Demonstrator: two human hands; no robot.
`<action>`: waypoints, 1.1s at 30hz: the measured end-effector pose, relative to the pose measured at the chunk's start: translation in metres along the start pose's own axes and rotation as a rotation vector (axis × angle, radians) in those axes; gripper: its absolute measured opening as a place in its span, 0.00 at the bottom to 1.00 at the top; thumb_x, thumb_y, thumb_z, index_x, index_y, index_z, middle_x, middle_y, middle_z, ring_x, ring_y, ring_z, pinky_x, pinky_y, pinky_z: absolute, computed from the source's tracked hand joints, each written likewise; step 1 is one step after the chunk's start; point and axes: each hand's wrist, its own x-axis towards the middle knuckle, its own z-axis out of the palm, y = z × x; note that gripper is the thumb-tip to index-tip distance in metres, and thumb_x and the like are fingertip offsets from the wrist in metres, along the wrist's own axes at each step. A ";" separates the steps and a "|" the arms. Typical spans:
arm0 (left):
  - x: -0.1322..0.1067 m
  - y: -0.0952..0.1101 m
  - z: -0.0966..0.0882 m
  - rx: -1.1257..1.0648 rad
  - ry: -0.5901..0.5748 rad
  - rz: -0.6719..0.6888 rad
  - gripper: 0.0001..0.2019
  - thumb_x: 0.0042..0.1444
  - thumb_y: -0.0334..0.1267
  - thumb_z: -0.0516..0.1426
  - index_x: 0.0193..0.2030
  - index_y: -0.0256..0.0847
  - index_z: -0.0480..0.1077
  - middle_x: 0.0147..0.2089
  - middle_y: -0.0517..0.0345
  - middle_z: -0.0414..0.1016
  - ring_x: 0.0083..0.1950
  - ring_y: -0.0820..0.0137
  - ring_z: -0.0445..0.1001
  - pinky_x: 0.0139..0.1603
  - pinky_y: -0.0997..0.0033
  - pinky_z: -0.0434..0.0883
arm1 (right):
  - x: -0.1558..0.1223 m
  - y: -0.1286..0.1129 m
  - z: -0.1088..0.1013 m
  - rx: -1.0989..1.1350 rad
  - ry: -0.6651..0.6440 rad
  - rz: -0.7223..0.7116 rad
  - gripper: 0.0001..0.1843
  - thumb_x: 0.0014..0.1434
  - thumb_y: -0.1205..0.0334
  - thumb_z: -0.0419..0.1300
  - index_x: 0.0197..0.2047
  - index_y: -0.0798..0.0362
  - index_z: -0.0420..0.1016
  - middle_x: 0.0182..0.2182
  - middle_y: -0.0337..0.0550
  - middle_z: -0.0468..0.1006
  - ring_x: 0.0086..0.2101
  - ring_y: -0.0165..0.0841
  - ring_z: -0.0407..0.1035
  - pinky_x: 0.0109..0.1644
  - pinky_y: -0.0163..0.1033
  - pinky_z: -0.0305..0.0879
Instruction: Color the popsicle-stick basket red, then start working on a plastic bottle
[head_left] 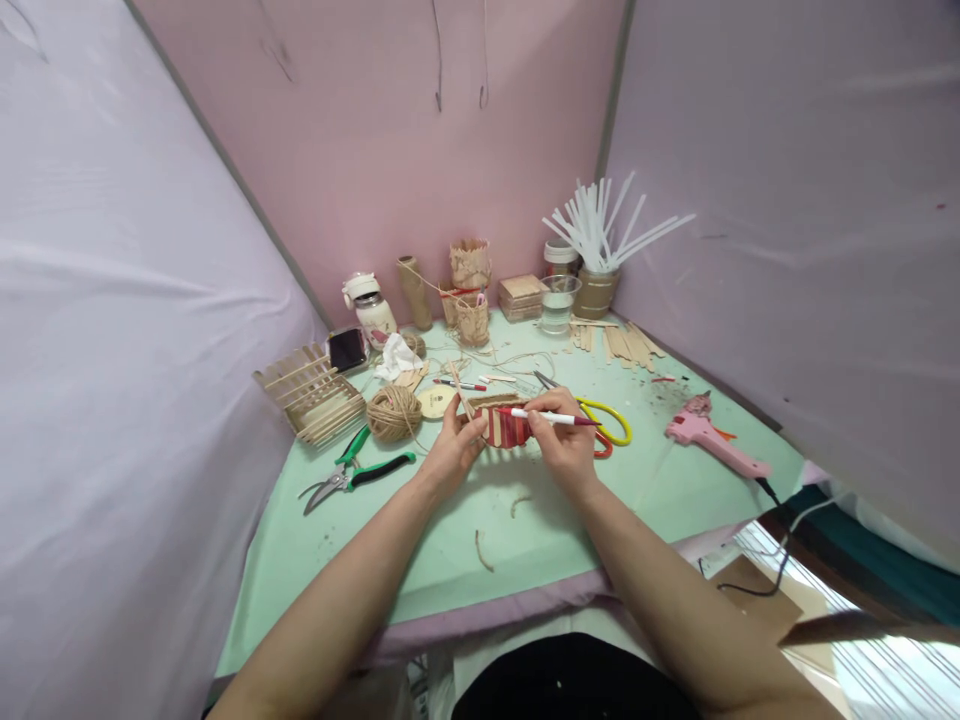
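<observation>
My left hand (455, 448) is closed on the left side of a small basket-like piece made of wooden sticks (504, 428), its front striped red and bare wood. Twine runs along the top rim of the piece. In my right hand (561, 440) is a white marker with a dark red end (559, 416), its tip touching the upper front of the piece. The fingers of my right hand also rest near the piece's right edge. Just behind that hand lie scissors with yellow and red handles (615, 425), partly hidden by it.
Green-handled pruning shears (349, 475), a twine ball (394, 413) and a stick basket (311, 395) lie left. A pink glue gun (709, 435) with a cord lies right. At the back stand a water cup (557, 305), a jar (373, 315) and white glue sticks (600, 230). Twine scraps (483, 552) lie in front.
</observation>
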 end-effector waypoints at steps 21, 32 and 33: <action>-0.001 0.003 0.003 -0.003 0.034 -0.007 0.44 0.47 0.48 0.77 0.69 0.48 0.65 0.65 0.45 0.76 0.62 0.57 0.77 0.64 0.55 0.73 | 0.000 -0.003 -0.001 -0.017 -0.052 -0.031 0.10 0.63 0.61 0.62 0.29 0.47 0.76 0.27 0.38 0.76 0.33 0.37 0.69 0.43 0.47 0.62; -0.001 0.006 0.007 -0.012 0.034 -0.030 0.42 0.45 0.46 0.77 0.65 0.47 0.67 0.61 0.48 0.78 0.58 0.62 0.78 0.58 0.63 0.73 | 0.000 -0.001 -0.002 -0.034 -0.043 -0.044 0.10 0.65 0.61 0.61 0.30 0.47 0.75 0.28 0.39 0.77 0.33 0.38 0.70 0.42 0.47 0.65; -0.002 0.006 0.007 -0.005 0.033 -0.028 0.42 0.46 0.46 0.77 0.65 0.47 0.67 0.61 0.48 0.78 0.58 0.62 0.78 0.57 0.63 0.74 | 0.000 -0.001 -0.002 -0.032 -0.053 -0.060 0.11 0.64 0.62 0.61 0.28 0.47 0.74 0.27 0.38 0.76 0.32 0.37 0.70 0.42 0.47 0.64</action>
